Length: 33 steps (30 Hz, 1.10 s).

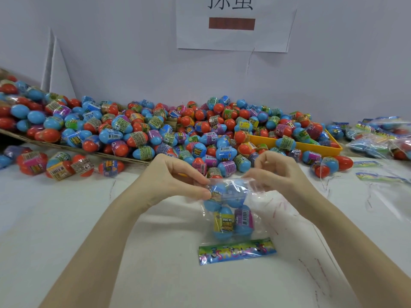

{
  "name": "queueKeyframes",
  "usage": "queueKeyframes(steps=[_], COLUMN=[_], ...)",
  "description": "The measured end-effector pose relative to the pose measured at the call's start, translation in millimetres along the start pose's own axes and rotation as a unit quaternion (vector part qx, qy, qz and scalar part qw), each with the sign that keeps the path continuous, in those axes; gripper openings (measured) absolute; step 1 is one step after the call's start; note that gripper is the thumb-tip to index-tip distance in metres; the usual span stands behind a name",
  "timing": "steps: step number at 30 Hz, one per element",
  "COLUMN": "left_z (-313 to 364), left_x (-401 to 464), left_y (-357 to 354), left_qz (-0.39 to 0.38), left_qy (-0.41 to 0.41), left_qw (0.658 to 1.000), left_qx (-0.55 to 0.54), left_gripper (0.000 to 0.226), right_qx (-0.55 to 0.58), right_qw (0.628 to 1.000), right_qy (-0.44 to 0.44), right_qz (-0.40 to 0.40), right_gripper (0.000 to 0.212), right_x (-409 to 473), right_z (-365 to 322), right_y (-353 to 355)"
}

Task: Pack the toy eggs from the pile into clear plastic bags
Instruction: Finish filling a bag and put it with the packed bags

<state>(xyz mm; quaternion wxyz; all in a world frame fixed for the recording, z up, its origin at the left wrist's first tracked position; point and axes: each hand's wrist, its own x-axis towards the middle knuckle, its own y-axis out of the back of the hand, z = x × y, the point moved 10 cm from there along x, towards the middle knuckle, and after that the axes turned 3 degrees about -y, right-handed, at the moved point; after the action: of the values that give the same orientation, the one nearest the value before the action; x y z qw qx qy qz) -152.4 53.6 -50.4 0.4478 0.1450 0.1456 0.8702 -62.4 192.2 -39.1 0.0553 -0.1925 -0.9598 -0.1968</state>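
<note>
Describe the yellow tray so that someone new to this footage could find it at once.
Start at the big pile of toy eggs along the back wall and follow it to its right end. There the yellow tray sits on the white table, half buried under eggs. It is the only solid yellow, straight-edged thing there; its neighbours are round blue and red eggs.

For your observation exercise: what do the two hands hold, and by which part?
Both hands, left and right, pinch the clear plastic bag of blue toy eggs at its open top edge.
</note>
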Motion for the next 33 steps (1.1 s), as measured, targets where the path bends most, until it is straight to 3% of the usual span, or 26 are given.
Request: queueKeyframes(steps=[3,10,12,16,21,28,29,30,33], left_z=[5,6,3,-2,11,25,26,26,30], left_x=[-1,-1,-2,-3,-4,-2,-3,-3,-4], left_y=[0,1,-1,-5,-14,-4,-4,-3,-6], left_qz=[0.013,0.011,-0.01,-0.027,-0.048,0.082,0.092,0.1,0.094], left_qy=[-0.023,-0.026,-0.014,0.009,-0.023,-0.065,-0.066,-0.066,-0.074], left_qw=[0.999,0.998,0.996,0.996,0.996,0.985,0.983,0.981,0.981], left_qx=[-0.048,-0.063,-0.087,-0.087,-0.078,-0.138,-0.146,-0.152,-0.151], left_gripper=[0.024,0.029,0.018,0.029,0.019,0.016,0.014,0.012,0.013], right_qx=[-0.018,-0.019,-0.015,-0.085,0.025,0.057,0.038,-0.024,-0.259], right_qw=[0.999,0.996,0.995,0.988,0.996,0.997,0.995,0.985,0.89], right_qy=[-0.038,-0.049,-0.037,0.005,0.079,0.046,0.069,0.117,0.297], right_qz=[-0.032,-0.078,-0.091,-0.125,-0.025,0.034,0.068,0.121,0.229], right_gripper=[0.056,0.053,0.05,0.066,0.016,0.01,0.004,0.012,0.018], right_x=[1,1,-1,-6,-5,-7,-9,-14,-39], right_z=[6,9,4,-8,-34,-37,-42,-53,-94], right_y=[-10,-21,-22,-30,-16,-5,1,9,6])
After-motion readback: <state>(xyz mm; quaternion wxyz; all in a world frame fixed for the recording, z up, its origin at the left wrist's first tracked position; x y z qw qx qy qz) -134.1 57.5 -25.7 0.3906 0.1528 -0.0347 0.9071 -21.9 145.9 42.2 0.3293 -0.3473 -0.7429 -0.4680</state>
